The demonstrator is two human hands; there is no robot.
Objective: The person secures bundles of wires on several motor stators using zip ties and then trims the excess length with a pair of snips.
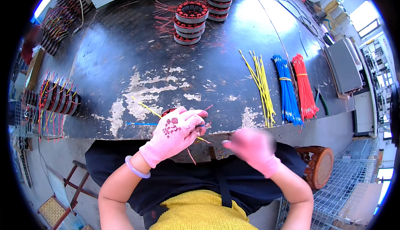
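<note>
My left hand (177,130), in a pink glove, is closed at the table's front edge. A yellow wire (146,106) and a blue wire (142,124) run beneath it, their ends showing at its fingers. Behind its knuckles peeks a bit of a red-wound stator ring (168,111); the glove hides most of it. Thin reddish lead wires (191,156) stick out by the fingertips. To the right, my pink-gloved right hand (254,147) hovers over my lap, just off the table edge. Motion smears its fingers, so I cannot tell whether it holds anything.
Bundles of yellow wires (263,89), blue wires (287,90) and red wires (305,87) lie at right, near green-handled pliers (321,101). Stacked stators (189,23) stand at the back. More wired stators (58,98) sit at left. A wooden stool (320,167) is right of my lap.
</note>
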